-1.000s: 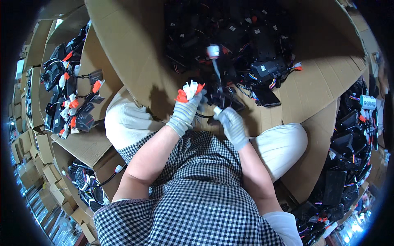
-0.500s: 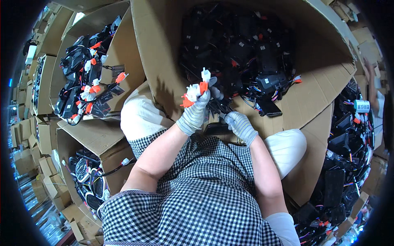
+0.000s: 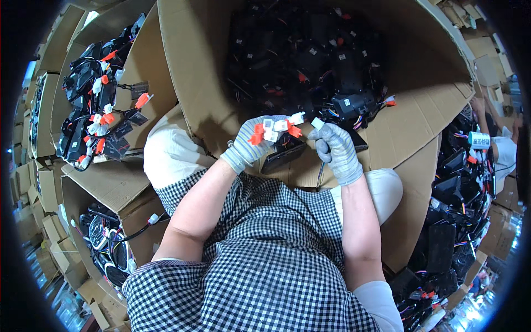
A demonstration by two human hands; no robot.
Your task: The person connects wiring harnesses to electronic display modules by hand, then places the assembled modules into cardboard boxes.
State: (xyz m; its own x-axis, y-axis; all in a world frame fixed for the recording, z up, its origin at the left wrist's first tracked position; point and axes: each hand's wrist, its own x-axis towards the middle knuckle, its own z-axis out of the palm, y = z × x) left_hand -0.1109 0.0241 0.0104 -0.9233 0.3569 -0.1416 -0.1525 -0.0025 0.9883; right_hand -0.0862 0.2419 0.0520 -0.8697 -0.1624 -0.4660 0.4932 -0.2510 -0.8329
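In its striped glove, my left hand (image 3: 248,145) is closed round a bundle of white and red plug connectors (image 3: 272,133). Black boxy units (image 3: 283,157) with wires hang just below and right of them, partly hidden by the hand. My right hand (image 3: 339,155), gloved too, pinches a pale connector (image 3: 317,123) between thumb and fingers, a short gap from the bundle. A thin wire (image 3: 320,172) hangs below this hand. Both hands are over the front flap of a large cardboard box (image 3: 185,66).
Black units with coloured wires (image 3: 310,61) fill the large box. At left, another carton holds black units with red and white plugs (image 3: 94,110); a lower one holds black wired parts (image 3: 110,243). More units (image 3: 448,221) lie at right, with a teal-and-white roll (image 3: 479,140). Another person's arm shows at far right.
My right hand has risen from the wires below the bundle and now pinches a pale connector. My left hand has lowered slightly and turned, still gripping the plugs. The view has shifted a little.
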